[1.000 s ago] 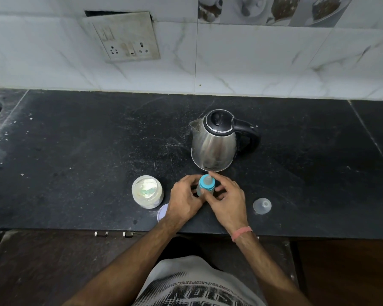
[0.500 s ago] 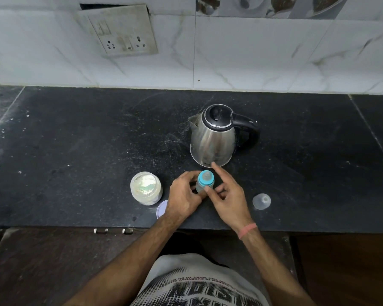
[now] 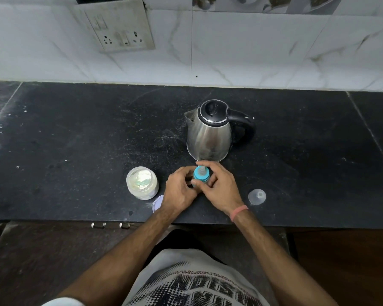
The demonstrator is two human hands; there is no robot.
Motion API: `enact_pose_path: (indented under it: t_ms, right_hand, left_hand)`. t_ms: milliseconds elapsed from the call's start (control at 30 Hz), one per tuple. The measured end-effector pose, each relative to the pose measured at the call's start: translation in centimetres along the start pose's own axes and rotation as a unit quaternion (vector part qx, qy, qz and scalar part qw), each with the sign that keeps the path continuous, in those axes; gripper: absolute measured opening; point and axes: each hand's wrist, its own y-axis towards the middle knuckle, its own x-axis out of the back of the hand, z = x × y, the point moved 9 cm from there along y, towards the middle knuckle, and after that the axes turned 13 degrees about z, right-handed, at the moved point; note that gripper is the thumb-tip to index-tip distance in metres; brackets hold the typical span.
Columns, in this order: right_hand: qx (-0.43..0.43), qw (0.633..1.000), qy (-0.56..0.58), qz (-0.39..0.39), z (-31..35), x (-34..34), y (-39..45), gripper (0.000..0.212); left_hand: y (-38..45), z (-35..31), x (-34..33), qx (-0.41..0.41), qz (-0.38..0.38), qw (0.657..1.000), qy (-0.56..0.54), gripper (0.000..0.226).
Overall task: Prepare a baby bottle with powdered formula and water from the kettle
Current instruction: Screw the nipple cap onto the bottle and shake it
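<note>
Head view: a black stone bench point(image 3: 75, 140), scuffed and dusted with pale specks, runs under a wall of white marbled tiles point(image 3: 263, 45) carrying a grimy socket plate point(image 3: 117, 25). A seam crosses the slab toward its right end.

I stand at the front edge, both hands on the bottle point(image 3: 200, 176), which sits on the bench near that edge, about midway along it and just in front of the kettle point(image 3: 210, 133). The bottle stands upright, long axis vertical, teat pointing straight up at the camera, blue collar ring around it. My left hand point(image 3: 180, 191) curls round the body, most of which is hidden by my fingers. My right hand point(image 3: 221, 186) wraps the far and right side, thumb and fingers closed on the blue collar; a pink band point(image 3: 239, 212) circles that wrist.

The steel kettle stands lid down, spout to the left, black handle to the right. Left of my hands the open powder jar point(image 3: 142, 183) shows pale contents; its lid point(image 3: 158, 203) lies just beside it at the front edge, partly under my left wrist. A clear cap point(image 3: 257, 196) rests to the right, apart from my right hand.
</note>
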Motion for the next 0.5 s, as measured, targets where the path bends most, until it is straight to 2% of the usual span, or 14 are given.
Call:
enact_pose_path:
  t_ms: [67, 100, 200, 333, 433, 500]
  right_hand:
    - [-0.001, 0.996, 0.033, 0.079, -0.3, -0.3, 0.1, 0.062]
    - [-0.012, 0.995, 0.038, 0.087, -0.6, -0.2, 0.0, 0.063]
    - [-0.022, 1.0, -0.002, 0.014, -0.7, 0.1, -0.3, 0.061]
    - [-0.03, 0.996, 0.006, -0.085, -0.9, -0.6, -1.3, 0.061]
    - [-0.048, 0.992, 0.02, -0.117, -1.2, -0.9, -1.6, 0.06]
    - [-0.059, 0.992, 0.042, -0.102, -1.5, -0.7, -1.3, 0.056]
  left_hand:
    - [0.0, 0.0, 0.0, 0.001, 0.008, 1.0, -0.025, 0.051]
    - [0.0, 0.0, -0.1, 0.0, 0.009, 1.0, -0.028, 0.051]
    - [-0.3, -0.2, -0.1, 0.004, -0.009, 1.0, -0.012, 0.048]
    - [-1.0, -0.7, 0.0, 0.003, -0.046, 0.999, 0.006, 0.042]
    - [-1.1, -1.0, 0.1, 0.007, -0.045, 0.999, 0.02, 0.042]
    - [-0.9, -0.8, 0.1, 0.012, -0.032, 0.999, 0.018, 0.044]
